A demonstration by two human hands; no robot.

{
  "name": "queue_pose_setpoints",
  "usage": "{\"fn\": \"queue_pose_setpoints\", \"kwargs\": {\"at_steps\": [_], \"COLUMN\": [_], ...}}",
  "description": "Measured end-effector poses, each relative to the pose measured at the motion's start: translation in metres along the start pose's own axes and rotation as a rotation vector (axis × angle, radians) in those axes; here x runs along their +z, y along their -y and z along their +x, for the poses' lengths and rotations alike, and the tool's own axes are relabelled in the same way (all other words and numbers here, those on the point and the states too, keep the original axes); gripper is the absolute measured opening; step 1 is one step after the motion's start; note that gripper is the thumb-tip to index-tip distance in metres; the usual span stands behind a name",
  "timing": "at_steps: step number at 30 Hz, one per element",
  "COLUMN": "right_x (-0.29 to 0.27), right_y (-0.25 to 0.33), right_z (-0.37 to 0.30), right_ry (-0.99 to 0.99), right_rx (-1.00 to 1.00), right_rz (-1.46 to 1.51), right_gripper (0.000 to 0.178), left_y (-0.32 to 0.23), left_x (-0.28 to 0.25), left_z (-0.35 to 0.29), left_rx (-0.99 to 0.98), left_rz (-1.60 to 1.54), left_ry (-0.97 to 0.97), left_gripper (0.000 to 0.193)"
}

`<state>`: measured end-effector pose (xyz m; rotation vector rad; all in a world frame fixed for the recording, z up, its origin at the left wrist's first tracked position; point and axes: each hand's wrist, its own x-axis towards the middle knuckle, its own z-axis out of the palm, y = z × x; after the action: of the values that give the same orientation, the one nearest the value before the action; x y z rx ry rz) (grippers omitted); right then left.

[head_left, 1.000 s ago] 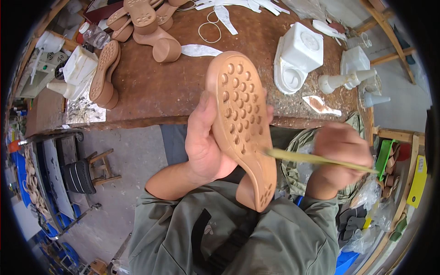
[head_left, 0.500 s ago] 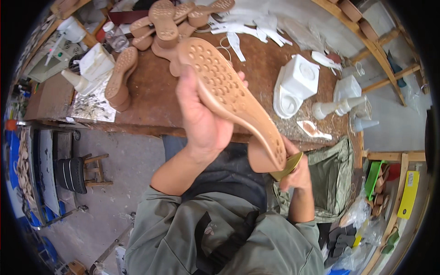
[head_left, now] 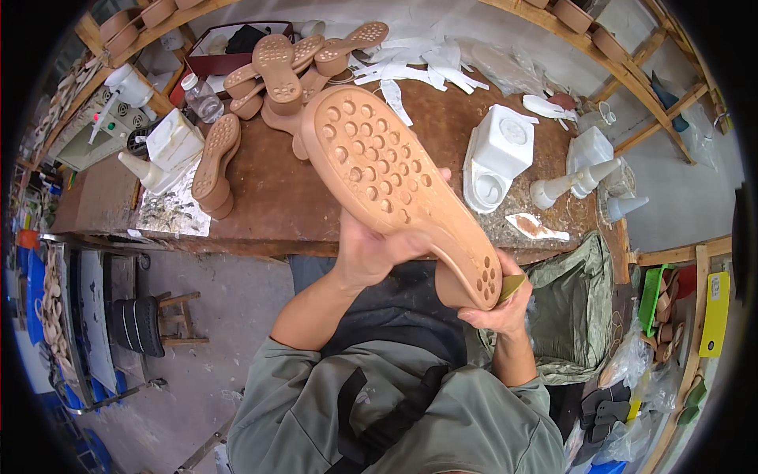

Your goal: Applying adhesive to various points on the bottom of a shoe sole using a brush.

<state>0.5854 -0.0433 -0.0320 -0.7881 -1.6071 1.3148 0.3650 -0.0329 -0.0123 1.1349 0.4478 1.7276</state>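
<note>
A tan shoe sole (head_left: 379,162) with a block heel is held up between my hands, its dimpled side facing me and its broad toe end up and to the left. My left hand (head_left: 379,249) is closed round its middle, the thumb along the near edge and other fingers partly hidden behind it. My right hand (head_left: 505,304) is closed at the heel end, with the thumb below the heel. A small olive-gold piece (head_left: 513,286) shows between that hand and the heel tip; the rest of it is hidden.
On the brown workbench (head_left: 268,189) lie more tan soles (head_left: 276,71), a single sole (head_left: 215,166) at left and white cut strips (head_left: 426,59). White pots (head_left: 499,154) and nozzle bottles (head_left: 576,183) stand at right. A green cloth bag (head_left: 572,316) hangs by the bench's right front; a stool (head_left: 138,325) stands lower left.
The sole has turned to show its dimpled side more fully, and its toe end has dropped slightly. My left thumb has shifted from the toe edge to the middle. My right hand has closed nearer the heel.
</note>
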Motion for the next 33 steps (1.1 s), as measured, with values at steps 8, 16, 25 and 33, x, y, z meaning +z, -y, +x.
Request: {"fn": "queue_pose_setpoints", "kwargs": {"at_steps": [8, 16, 25, 33], "right_x": [-0.008, -0.008, -0.011, -0.018], "right_y": [-0.002, 0.000, -0.002, -0.002], "right_z": [-0.008, -0.012, -0.014, -0.016], "right_ry": [0.032, 0.006, 0.043, 0.088], "right_rx": [-0.068, 0.046, 0.093, 0.056], "right_rz": [-0.011, 0.181, 0.244, 0.269], "right_gripper": [0.088, 0.086, 0.087, 0.089], "left_y": [-0.008, -0.019, -0.016, -0.004], "left_x": [0.011, -0.001, -0.004, -0.009], "left_z": [-0.006, 0.000, 0.006, -0.007], "left_rx": [-0.058, 0.214, 0.136, 0.212], "left_rz": [0.082, 0.094, -0.059, 0.514], "left_ry": [-0.126, -0.440, -0.334, -0.022], "left_gripper": [0.090, 0.081, 0.098, 0.126]}}
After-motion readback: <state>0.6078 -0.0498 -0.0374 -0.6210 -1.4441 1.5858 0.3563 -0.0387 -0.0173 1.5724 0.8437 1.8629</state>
